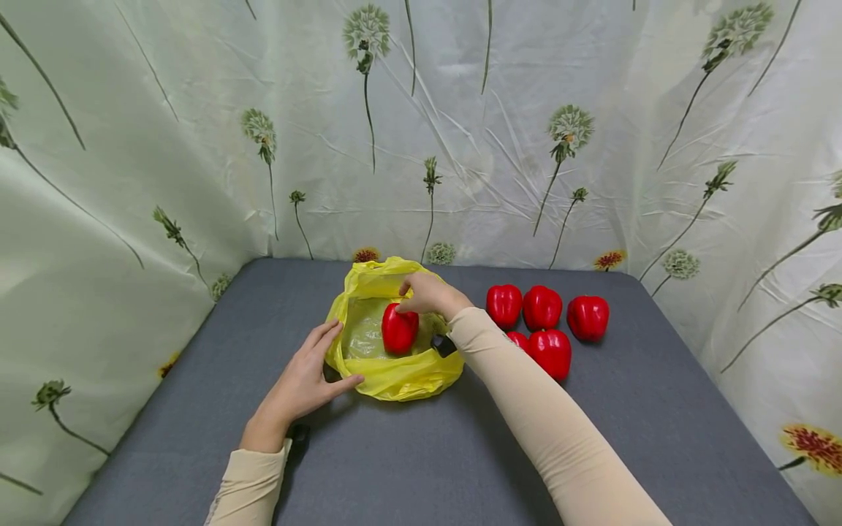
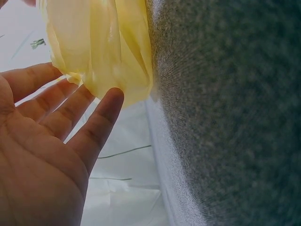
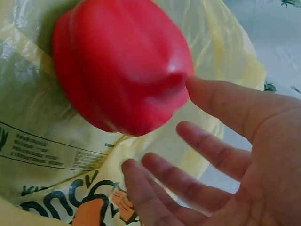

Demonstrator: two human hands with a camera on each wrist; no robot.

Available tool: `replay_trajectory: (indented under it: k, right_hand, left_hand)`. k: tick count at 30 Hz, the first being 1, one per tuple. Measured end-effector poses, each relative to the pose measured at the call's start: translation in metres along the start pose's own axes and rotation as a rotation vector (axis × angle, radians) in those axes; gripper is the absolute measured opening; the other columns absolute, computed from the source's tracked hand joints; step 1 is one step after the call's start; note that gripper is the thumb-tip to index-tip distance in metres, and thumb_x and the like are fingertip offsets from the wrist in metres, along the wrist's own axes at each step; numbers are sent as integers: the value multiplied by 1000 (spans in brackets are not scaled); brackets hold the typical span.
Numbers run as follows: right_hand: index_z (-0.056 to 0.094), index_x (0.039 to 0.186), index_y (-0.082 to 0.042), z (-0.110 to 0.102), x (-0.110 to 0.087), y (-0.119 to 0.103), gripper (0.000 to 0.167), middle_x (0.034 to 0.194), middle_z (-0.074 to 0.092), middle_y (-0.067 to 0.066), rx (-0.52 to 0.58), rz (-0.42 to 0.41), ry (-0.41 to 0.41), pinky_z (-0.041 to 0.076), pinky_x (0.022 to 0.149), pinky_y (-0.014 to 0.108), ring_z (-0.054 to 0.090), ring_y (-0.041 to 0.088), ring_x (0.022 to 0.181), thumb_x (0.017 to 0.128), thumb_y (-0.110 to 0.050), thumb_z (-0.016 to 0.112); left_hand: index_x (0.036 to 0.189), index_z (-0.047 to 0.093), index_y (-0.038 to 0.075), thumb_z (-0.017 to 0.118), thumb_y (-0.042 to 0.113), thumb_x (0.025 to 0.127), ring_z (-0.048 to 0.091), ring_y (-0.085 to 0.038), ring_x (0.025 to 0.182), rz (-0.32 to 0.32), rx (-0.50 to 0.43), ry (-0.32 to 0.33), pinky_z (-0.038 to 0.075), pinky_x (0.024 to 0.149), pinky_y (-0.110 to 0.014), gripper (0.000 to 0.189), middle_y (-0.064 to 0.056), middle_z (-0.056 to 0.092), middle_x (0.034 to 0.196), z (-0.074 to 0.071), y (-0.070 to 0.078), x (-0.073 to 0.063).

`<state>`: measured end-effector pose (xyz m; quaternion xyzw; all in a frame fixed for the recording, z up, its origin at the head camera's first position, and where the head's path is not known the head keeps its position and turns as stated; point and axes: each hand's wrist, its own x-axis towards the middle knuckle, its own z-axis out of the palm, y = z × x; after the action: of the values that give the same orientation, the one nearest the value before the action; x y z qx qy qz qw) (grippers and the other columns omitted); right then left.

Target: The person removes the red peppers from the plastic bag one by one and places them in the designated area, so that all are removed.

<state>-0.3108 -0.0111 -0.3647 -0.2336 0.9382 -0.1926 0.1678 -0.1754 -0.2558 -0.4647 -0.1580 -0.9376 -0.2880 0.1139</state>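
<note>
A yellow plastic bag [image 1: 408, 380] stands on the table with its mouth spread wide. Inside it is a red bell pepper [image 1: 399, 330]. My right hand [image 1: 430, 294] reaches over the bag's mouth; in the right wrist view its thumb [image 3: 216, 96] is right at the pepper's edge, while the other fingers are spread and apart from it. My left hand [image 1: 305, 380] is at the bag's left side with fingers extended. In the left wrist view, its fingertips [image 2: 110, 101] meet the bag's outer wall, and the palm holds nothing.
Several more red bell peppers [image 1: 588, 318] lie in a loose group right of the bag, one partly hidden behind the right sleeve [image 1: 526, 402]. The table [image 1: 164, 438] has a grey cover. A floral curtain [image 1: 460, 146] hangs along its back and sides.
</note>
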Motion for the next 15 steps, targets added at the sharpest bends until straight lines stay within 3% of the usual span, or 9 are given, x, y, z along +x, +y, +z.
replay_trajectory:
  k: [7, 15]
  right_hand:
    - [58, 146, -4, 6, 2, 8, 50, 126, 71, 16, 87, 87, -119, 62, 97, 45, 74, 37, 108, 109, -37, 63]
    - [49, 155, -6, 17, 6, 9, 58, 154, 56, 18, 206, 83, -165, 66, 93, 41, 71, 30, 117, 111, -42, 59]
  left_hand:
    - [161, 42, -4, 93, 39, 84, 49, -46, 148, -7, 1, -6, 47, 117, -65, 102, -24, 43, 164, -1, 1, 0]
    - [161, 42, -5, 93, 38, 84, 49, -46, 147, 5, 3, 4, 48, 116, -65, 101, -24, 43, 163, -1, 0, 0]
